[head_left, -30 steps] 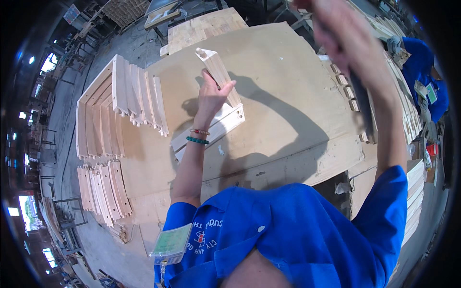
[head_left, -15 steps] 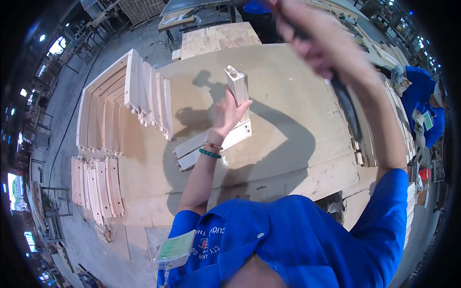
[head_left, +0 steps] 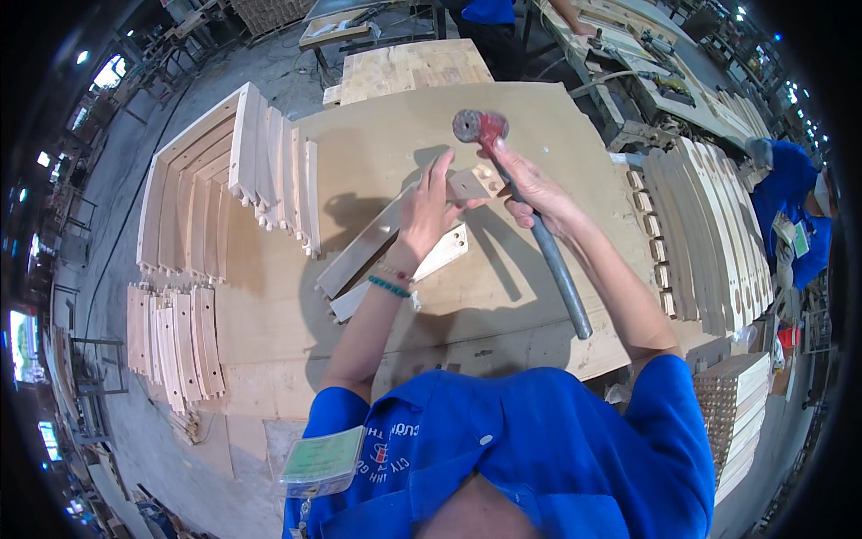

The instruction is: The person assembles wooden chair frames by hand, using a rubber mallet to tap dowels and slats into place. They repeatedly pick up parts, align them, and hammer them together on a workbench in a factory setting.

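Observation:
My right hand (head_left: 537, 190) grips a hammer (head_left: 525, 218) with a red head and a grey handle; the head rests at the end of a long wooden piece (head_left: 377, 239). My left hand (head_left: 428, 214) presses down on that piece near its upper end. A second flat wooden piece (head_left: 440, 256) with two holes lies just beneath it on the plywood tabletop (head_left: 359, 153). A green beaded bracelet circles my left wrist.
Curved wooden frames (head_left: 233, 175) stand at the table's left, with several curved slats (head_left: 175, 346) stacked nearer. A row of long slats (head_left: 709, 229) lies at the right. A person in blue (head_left: 795, 216) works at far right; another stands at the top.
The raised hammer has come down onto the end of the wooden piece. The piece my left hand held upright now lies flat under my palm.

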